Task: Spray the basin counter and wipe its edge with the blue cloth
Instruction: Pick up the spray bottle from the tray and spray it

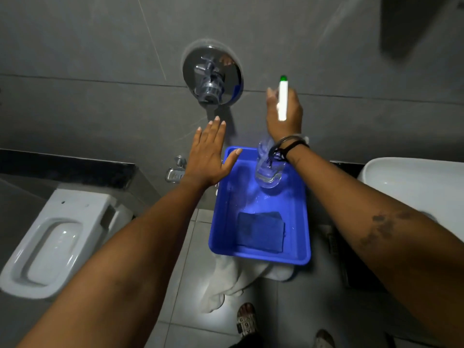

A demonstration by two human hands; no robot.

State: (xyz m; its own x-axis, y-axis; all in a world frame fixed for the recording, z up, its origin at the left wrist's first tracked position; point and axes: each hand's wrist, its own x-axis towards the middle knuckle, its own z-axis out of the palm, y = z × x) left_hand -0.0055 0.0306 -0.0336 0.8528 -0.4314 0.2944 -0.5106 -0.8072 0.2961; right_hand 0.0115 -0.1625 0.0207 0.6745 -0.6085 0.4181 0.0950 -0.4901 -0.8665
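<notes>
My right hand is shut on a clear spray bottle with a white head and green tip, held up in front of the grey tiled wall, its body hanging below my wrist. A folded blue cloth lies flat in a blue plastic tray on the floor below the bottle. Left of the bottle, my left hand is raised with fingers spread and palm down, holding nothing. The white basin shows at the right edge, partly behind my right forearm.
A round chrome shower valve is set in the wall above my hands. A small chrome tap sits low on the wall. A white toilet stands at left. A white cloth lies under the tray. My sandalled feet are at bottom.
</notes>
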